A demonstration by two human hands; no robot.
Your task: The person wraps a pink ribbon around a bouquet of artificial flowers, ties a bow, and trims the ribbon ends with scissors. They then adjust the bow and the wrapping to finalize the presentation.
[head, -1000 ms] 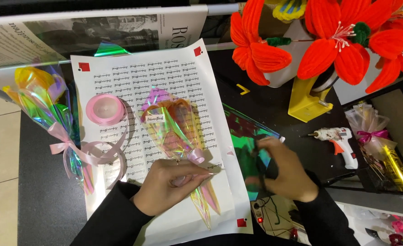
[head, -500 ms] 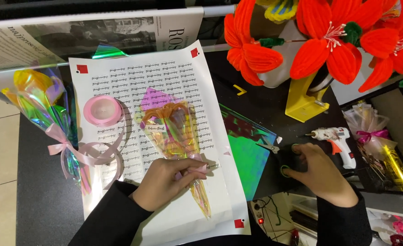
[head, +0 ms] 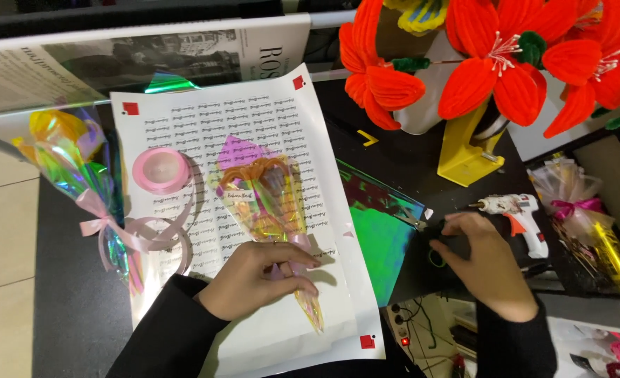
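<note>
We see the left hand (head: 257,276) pinching the iridescent cellophane cone bouquet (head: 268,203) on the white printed sheet (head: 184,126) (fingers closed around its stem), right hand (head: 481,259) gripping black-handled scissors (head: 439,234).

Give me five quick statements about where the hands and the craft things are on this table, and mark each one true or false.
1. The left hand pinches the narrow end of the iridescent cone wrap. True.
2. The right hand holds the glue gun. False: it rests on a dark scissors-like tool at the edge of the green iridescent sheet; the glue gun lies apart, just beyond the hand.
3. The pink ribbon spool lies on the white sticker sheet. True.
4. The big flowers at the top are blue. False: they are red-orange.
5. A finished wrap with a pink bow lies to the left of the sheet. True.
</note>
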